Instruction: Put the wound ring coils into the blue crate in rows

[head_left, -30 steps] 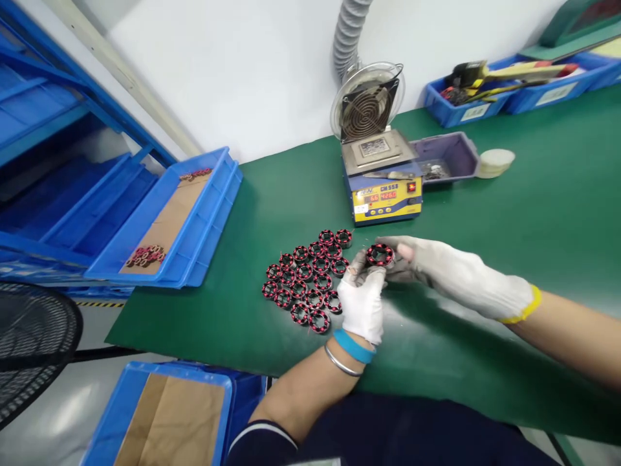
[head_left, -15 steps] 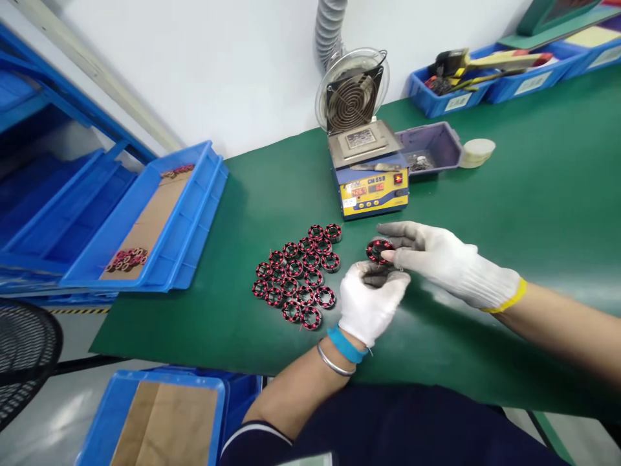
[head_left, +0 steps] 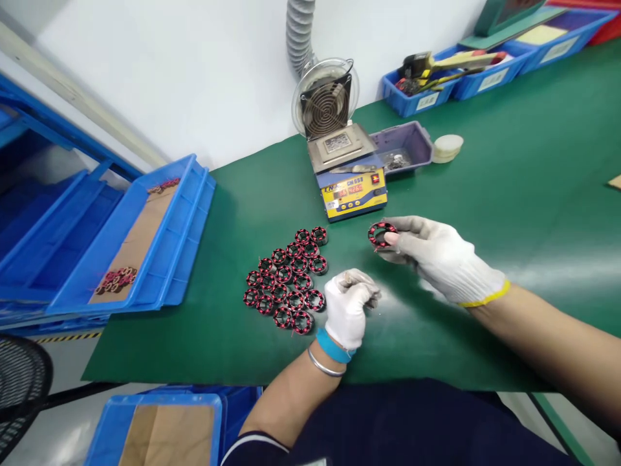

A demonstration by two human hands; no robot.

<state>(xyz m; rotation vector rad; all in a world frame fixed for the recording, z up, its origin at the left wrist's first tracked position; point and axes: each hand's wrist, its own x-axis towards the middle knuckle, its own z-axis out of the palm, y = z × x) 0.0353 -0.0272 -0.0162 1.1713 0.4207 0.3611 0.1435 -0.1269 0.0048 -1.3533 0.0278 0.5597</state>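
Note:
My right hand (head_left: 439, 259), in a white glove, holds one red-and-black wound ring (head_left: 381, 233) at its fingertips, lifted just in front of the solder pot (head_left: 349, 178). My left hand (head_left: 348, 305), also gloved, rests curled on the green mat, fingers drawn in with nothing seen between them. Just left of it lies a cluster of several identical rings (head_left: 286, 278), flat on the mat.
A blue tray (head_left: 189, 220) with cardboard liner and a few rings sits at the left edge. Behind the solder pot stand a fume fan (head_left: 325, 97), a purple dish (head_left: 412, 139) and a white puck (head_left: 446, 145). Blue bins (head_left: 427, 97) line the back; another blue tray (head_left: 160, 427) sits below the bench.
My left hand has let go of the ring and drawn back toward me, curling its fingers. My right hand keeps the ring and has moved it slightly away.

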